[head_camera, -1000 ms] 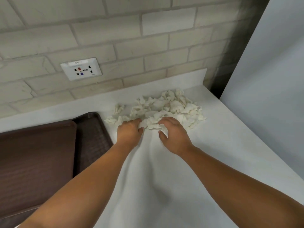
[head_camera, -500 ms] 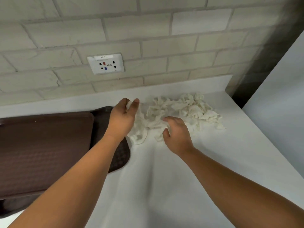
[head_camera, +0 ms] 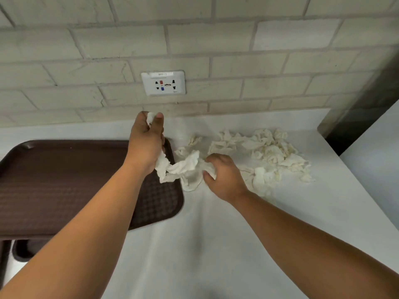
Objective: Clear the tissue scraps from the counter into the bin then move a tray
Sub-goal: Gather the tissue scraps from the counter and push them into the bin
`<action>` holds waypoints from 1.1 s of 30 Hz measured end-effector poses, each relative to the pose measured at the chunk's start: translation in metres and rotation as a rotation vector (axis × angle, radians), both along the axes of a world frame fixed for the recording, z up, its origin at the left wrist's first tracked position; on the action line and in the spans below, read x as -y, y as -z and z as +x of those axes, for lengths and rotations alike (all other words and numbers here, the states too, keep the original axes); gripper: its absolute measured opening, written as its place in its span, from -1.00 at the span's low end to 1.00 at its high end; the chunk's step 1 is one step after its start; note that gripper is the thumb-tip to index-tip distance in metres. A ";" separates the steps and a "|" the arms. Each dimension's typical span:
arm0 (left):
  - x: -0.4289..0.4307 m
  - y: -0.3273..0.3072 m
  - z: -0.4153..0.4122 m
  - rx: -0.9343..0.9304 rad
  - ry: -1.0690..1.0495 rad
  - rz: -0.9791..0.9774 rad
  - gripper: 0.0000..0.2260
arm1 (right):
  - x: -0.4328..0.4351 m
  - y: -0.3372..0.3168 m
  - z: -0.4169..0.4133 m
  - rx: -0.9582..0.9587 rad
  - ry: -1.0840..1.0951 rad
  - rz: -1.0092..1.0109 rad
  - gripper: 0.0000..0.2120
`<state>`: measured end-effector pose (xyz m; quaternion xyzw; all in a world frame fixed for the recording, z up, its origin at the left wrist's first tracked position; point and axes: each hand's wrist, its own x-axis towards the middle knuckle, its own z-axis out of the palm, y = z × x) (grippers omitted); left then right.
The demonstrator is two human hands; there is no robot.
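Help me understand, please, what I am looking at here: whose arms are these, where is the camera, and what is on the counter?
No machine is involved: these are a person's two bare arms, filmed by a wide-angle camera worn on the head, looking forward and down. That is why the arms reach in from the bottom edge. The left hand is raised and closed on a strip of tissue; the right hand is lower and grips the same strip at its other end. On the white counter lies a pile of tissue scraps, to the right of the hands. A brown tray sits on the left, with the left hand above its far right corner. On the brick wall behind is a socket. No bin shows in this picture.
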<state>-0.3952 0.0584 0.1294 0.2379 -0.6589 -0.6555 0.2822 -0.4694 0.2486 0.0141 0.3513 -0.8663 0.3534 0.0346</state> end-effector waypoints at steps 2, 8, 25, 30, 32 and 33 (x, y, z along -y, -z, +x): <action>0.007 -0.002 0.004 0.015 -0.001 -0.030 -0.79 | 0.011 0.002 0.003 0.022 -0.092 0.071 -0.67; 0.022 0.009 0.025 0.076 -0.049 -0.060 -0.74 | 0.035 0.014 0.021 -0.036 -0.286 0.551 -0.56; -0.019 -0.003 0.031 -0.011 0.085 0.104 -0.57 | 0.004 -0.092 0.028 0.270 0.160 -0.348 -0.86; -0.047 -0.011 0.027 -0.038 0.160 0.104 -0.58 | -0.027 -0.127 0.034 0.378 0.174 -0.536 -0.63; -0.060 -0.014 0.025 -0.037 0.184 0.104 -0.59 | -0.044 -0.133 0.038 0.337 0.197 -0.552 -0.59; -0.068 -0.015 0.025 -0.034 0.198 0.106 -0.59 | -0.053 -0.136 0.040 0.319 0.207 -0.545 -0.59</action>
